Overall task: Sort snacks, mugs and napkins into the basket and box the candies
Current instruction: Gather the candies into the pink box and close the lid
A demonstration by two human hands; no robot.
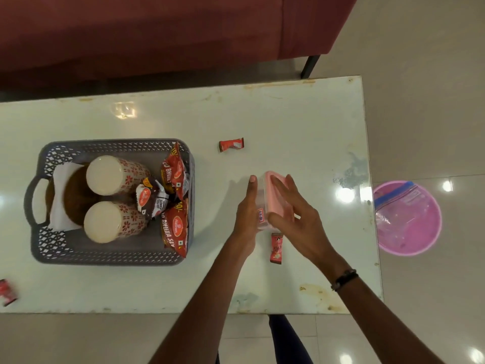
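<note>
A small clear box with a pink lid (273, 183) stands on the white table (301, 122). My left hand (246, 214) presses flat against the box's left side. My right hand (296, 214) lies over the lid with fingers spread. One red candy (231, 144) lies beyond the box, another red candy (276, 248) lies just in front of it, and a third red candy (8, 292) sits at the table's left front edge. The grey basket (110, 254) at the left holds two patterned mugs (110, 177), (107, 222), white napkins (59, 195) and several red snack packets (174, 177).
A dark red sofa (157, 32) runs behind the table. On the floor to the right sits a pink tub (409, 243) with a clear zip bag (399, 206) in it. My legs show under the table's front edge.
</note>
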